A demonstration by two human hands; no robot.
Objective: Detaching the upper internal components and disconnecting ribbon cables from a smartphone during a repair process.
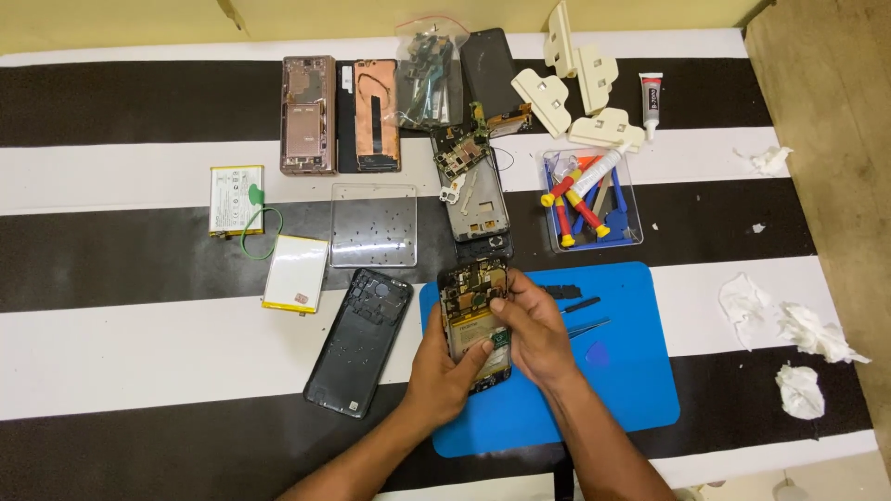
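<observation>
The opened phone [476, 322] sits between both hands, held just above the blue mat [631, 371]. The left hand [444, 371] grips its lower left edge, thumb laid across the lower part. The right hand [536, 329] closes over its right side, with the fingertips [498, 303] pressing near the middle of the board.

The phone is back-off — a dark frame with circuit board at the top, a yellowish battery in the middle and a small green board near the bottom. It lies upright along the mat's left part, tilted slightly.

On the mat, right of the hands, lie tweezers [587, 327], a black tool [580, 304] and a blue pick [597, 353]. Left of the mat lies a black back cover [360, 341], inner face up. Further left are two flat batteries: a white one with a yellow edge [296, 273], and a pale one with a green label and loop [236, 199]. A clear square tray [375, 224] holds tiny dark screws. Above it — a pinkish phone frame [308, 114] and a copper-coloured panel [377, 114]. A clear bag [431, 72] holds small parts. A clear box [592, 200] holds red, yellow and blue tools, with cream clamps [580, 83] above it and a small glue tube [651, 99] beside them. Crumpled tissues [798, 334] lie at the right.
</observation>
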